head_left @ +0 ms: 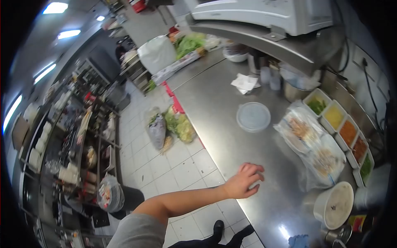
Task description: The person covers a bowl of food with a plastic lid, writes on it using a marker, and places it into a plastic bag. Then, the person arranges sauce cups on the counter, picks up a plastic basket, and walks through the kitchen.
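Note:
My left hand (245, 181) reaches in from the lower left, out of a grey sleeve (138, 231). It hovers over or rests on the near edge of the steel counter (215, 140); which of the two I cannot tell. The fingers are loosely bent and apart, with nothing between them. Beyond it on the counter is a round translucent lid or lidded tub (253, 117). To its right lie clear plastic bags of food (300, 130). My right hand is out of view.
Along the wall runs a row of white containers (333, 115) with chopped ingredients. A white tub (334, 205) stands near right; crumpled white tissue (245, 83) lies farther back. Bagged vegetables (157, 131) sit on the tiled floor left of the counter. Loaded shelves (78, 153) line the far left.

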`<state>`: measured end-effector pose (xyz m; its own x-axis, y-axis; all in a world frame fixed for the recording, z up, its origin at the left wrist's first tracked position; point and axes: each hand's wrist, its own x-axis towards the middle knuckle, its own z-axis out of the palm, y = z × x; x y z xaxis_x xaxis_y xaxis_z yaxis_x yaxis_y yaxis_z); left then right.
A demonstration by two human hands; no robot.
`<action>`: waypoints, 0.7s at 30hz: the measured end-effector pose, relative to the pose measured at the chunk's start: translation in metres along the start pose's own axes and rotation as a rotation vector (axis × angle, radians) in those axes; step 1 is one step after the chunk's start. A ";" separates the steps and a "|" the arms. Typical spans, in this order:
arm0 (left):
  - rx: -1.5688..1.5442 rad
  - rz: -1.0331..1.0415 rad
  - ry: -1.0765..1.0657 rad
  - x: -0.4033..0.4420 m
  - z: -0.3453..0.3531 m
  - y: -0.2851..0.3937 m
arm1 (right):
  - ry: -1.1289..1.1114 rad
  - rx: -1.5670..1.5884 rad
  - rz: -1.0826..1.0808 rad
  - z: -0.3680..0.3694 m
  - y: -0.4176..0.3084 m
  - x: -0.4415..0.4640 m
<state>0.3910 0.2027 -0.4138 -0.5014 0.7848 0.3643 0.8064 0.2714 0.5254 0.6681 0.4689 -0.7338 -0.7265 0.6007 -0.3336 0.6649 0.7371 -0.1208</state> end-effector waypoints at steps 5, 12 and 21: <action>-0.012 -0.002 -0.002 0.000 -0.001 -0.001 | -0.050 -0.052 0.007 0.001 0.001 0.012; -0.028 -0.002 0.011 -0.003 -0.001 0.000 | -0.045 -0.071 -0.021 -0.003 -0.001 0.009; -0.001 0.015 0.042 -0.006 -0.001 0.001 | 0.025 -0.001 -0.119 -0.012 -0.013 -0.035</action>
<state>0.3944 0.1980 -0.4147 -0.5015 0.7650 0.4041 0.8139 0.2587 0.5203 0.6827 0.4422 -0.7096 -0.8041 0.5168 -0.2939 0.5740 0.8036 -0.1575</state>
